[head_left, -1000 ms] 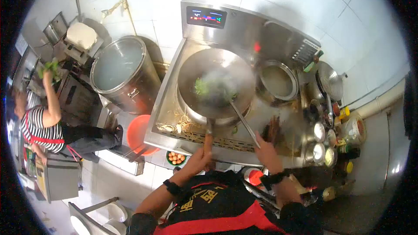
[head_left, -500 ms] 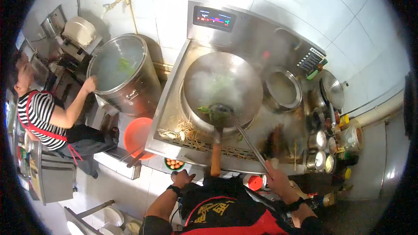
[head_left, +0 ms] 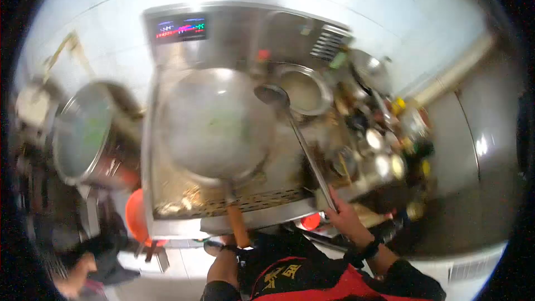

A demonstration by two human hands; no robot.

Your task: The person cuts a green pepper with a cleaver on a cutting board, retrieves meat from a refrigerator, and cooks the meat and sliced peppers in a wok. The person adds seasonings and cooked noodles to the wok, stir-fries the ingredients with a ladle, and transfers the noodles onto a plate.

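Observation:
My right hand [head_left: 349,224] is closed around the long handle of a metal ladle [head_left: 304,145]. The ladle's bowl is up between the wok and a round metal pot [head_left: 304,90]. In the steaming wok [head_left: 181,147] some green leaves [head_left: 223,122] show, blurred. The wok's wooden handle [head_left: 238,226] points toward me. My left hand [head_left: 221,241] is low at the stove's front edge, just left of that handle; its fingers are smeared and partly hidden, and I cannot tell whether they touch anything.
A tall steel stockpot [head_left: 106,150] stands left of the stove, with an orange basin [head_left: 135,217] below. Seasoning containers [head_left: 382,164] and a perforated strainer [head_left: 370,69] are at the right. A person's arm [head_left: 81,273] shows at lower left.
The ladle has lifted out of the wok and swung right toward the pot. The whole view has turned right. My left hand is now closer to the wok's handle.

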